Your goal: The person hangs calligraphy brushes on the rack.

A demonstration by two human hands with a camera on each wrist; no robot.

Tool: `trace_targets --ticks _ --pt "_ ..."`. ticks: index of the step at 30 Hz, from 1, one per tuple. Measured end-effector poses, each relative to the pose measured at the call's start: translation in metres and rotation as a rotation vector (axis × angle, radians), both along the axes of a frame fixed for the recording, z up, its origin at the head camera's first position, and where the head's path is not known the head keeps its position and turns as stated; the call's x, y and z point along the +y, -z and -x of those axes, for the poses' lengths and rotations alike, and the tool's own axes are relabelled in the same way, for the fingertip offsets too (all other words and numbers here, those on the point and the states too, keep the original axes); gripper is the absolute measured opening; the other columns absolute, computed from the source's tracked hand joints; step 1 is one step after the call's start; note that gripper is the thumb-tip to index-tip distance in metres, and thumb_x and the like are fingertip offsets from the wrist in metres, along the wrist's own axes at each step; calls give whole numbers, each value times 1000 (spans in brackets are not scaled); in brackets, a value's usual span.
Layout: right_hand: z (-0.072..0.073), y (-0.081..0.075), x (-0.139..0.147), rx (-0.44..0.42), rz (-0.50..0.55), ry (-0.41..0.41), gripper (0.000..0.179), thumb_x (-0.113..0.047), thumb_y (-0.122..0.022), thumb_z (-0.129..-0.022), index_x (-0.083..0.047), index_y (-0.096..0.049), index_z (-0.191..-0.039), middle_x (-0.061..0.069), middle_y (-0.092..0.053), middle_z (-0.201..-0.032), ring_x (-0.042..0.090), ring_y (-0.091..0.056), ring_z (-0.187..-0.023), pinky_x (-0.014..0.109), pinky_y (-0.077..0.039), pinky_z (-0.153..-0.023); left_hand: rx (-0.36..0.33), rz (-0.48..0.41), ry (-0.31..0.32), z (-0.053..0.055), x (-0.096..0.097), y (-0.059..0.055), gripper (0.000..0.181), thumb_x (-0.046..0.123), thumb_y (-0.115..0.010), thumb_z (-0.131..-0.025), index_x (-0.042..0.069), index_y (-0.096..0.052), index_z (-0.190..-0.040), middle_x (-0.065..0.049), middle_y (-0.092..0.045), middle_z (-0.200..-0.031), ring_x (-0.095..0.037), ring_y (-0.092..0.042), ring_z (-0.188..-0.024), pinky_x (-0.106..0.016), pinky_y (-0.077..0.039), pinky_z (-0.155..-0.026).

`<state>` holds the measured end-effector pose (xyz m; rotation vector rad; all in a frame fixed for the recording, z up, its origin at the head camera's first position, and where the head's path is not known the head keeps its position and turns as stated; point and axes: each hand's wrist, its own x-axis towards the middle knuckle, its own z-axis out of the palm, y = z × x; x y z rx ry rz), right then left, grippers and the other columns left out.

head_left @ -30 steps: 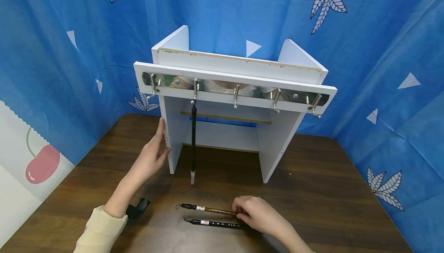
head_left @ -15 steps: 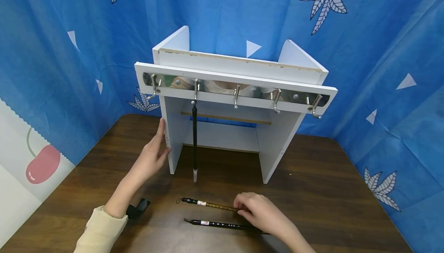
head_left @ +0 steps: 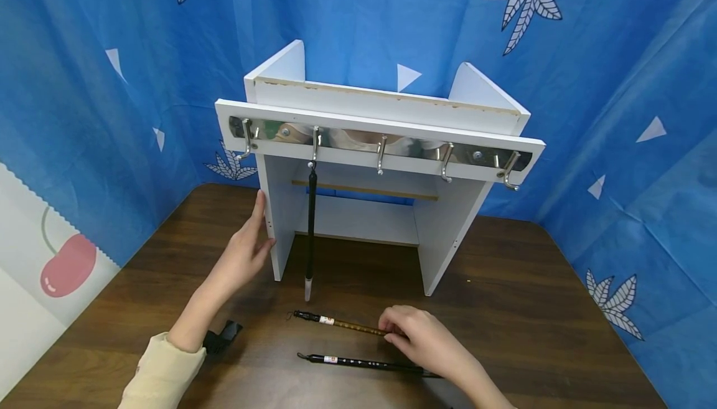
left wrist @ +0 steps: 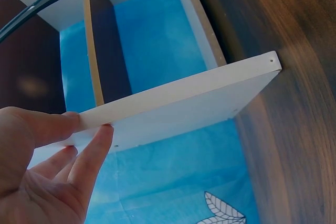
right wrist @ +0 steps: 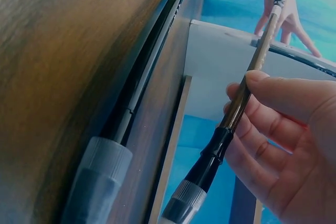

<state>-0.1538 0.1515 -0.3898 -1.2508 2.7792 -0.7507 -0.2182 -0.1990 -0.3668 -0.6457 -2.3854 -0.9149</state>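
Note:
My right hand (head_left: 417, 337) pinches a brown calligraphy brush (head_left: 355, 327) between thumb and fingers, the cord loop at its dark end pointing left. In the right wrist view this brush (right wrist: 242, 95) slants, capped end lowest. A black calligraphy brush (head_left: 358, 363) lies on the table nearer to me, partly behind my wrist. From the second hook of the white shelf unit (head_left: 358, 105) hangs another dark brush (head_left: 311, 228), white tip down. At the unit's left side panel (left wrist: 194, 93), my left hand (left wrist: 52, 166) grips the edge, thumb on the front and fingers on the outer face.
Along the unit's front runs a metal rail (head_left: 347, 138) with several hooks. A black strip-like item (head_left: 224, 337) lies beside my left forearm on the wooden table (head_left: 504, 309). A blue patterned curtain (head_left: 370, 17) hangs behind.
My right hand has lifted the brown brush slightly and moved it away from me, widening its gap from the black brush. The hanging brush sways a little. My left hand stays in place.

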Motion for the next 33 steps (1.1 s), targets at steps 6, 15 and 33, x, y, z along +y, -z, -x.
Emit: trace_targets --ticks 6,15,33 --pt "-1 -2 1 -5 57 -14 21 0 -70 -82 -16 -60 -91 -10 -59 -86 0 -53 -75 19 -48 -64 2 0 8 0 0 0 105 -18 -62 -78 16 6 -151 -29 -27 -144 -44 -51 -110 -51 -51 -73" --pt "1 -3 2 47 102 -27 22 1 -70 -81 -15 -60 -92 -10 -59 -87 1 -54 -77 19 -49 -65 15 3 10 0 0 1 106 -19 -62 -78 16 6 -151 -29 -26 -145 -45 -51 -109 -53 -49 -77" --pt "2 -16 1 62 252 -48 22 -1 -68 -84 -17 -60 -96 -10 -59 -90 2 -54 -76 19 -49 -63 22 1 7 0 0 2 105 -19 -62 -78 15 5 -151 -27 -22 -147 -46 -48 -113 -53 -49 -75"
